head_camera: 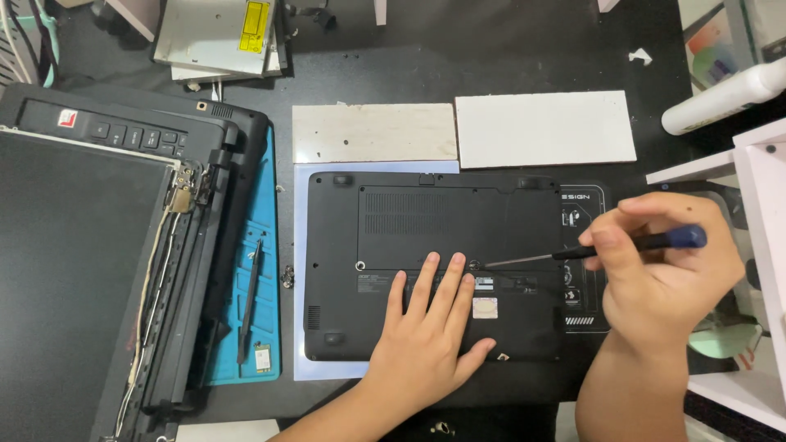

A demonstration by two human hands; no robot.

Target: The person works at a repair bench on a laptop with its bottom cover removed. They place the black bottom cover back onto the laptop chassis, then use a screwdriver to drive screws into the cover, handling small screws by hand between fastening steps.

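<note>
Landmark: the black laptop [434, 270], flipped bottom-up on a pale mat [327, 370], centre of the black desk [491, 57].

Nearest us, our left hand [430, 340] lies flat on the laptop's base, fingers spread and open, holding nothing, fingertips just below the bottom cover panel [434, 225].

Right of the laptop, our right hand [663, 278] has its fingers closed around a blue-handled screwdriver [589, 252]; the tip sits on a screw [473, 264] at the panel's lower edge, just beside our left fingertips.

Left of the laptop: a blue repair mat [255, 286] with a black pry tool [248, 299], then a second, dismantled laptop [106, 270] with hinge and cables exposed.

Beyond the laptop: two white boards [458, 131] side by side. Farther back, left, an optical drive [221, 33]; far right, a white bottle [725, 96] lying on its side.
</note>
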